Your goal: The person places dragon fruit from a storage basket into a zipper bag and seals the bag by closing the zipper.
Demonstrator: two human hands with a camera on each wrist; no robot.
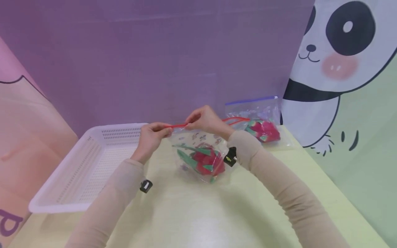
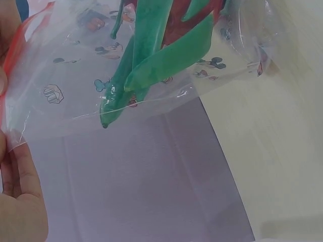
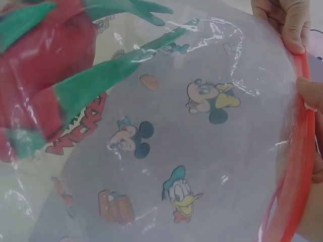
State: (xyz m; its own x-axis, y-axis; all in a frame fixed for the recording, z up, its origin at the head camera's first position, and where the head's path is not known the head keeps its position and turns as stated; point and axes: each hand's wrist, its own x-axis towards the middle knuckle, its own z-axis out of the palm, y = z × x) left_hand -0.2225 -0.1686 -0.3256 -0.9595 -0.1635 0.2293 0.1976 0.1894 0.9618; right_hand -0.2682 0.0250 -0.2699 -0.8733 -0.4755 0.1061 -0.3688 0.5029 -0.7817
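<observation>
A clear zip bag point(image 1: 198, 136) printed with cartoon characters hangs over the table, with a pink dragon fruit point(image 1: 207, 161) with green scales inside. Along its top runs a red zip strip point(image 1: 177, 126). My left hand point(image 1: 151, 138) pinches the strip at its left end, thumb against fingers. Just to the right, my right hand point(image 1: 205, 119) pinches the same strip by thumb and fingertips; a small pale slider point(image 3: 309, 106) shows at the thumb. Beyond the right wrist, the strip's right part stands in two separate red lines.
A white perforated plastic basket point(image 1: 59, 172) stands on the left of the pale table point(image 1: 192, 210). At the back right lies another clear bag point(image 1: 245, 112) with a blue zip, holding a dragon fruit point(image 1: 269, 131). A purple backdrop point(image 1: 149, 69) rises behind the table.
</observation>
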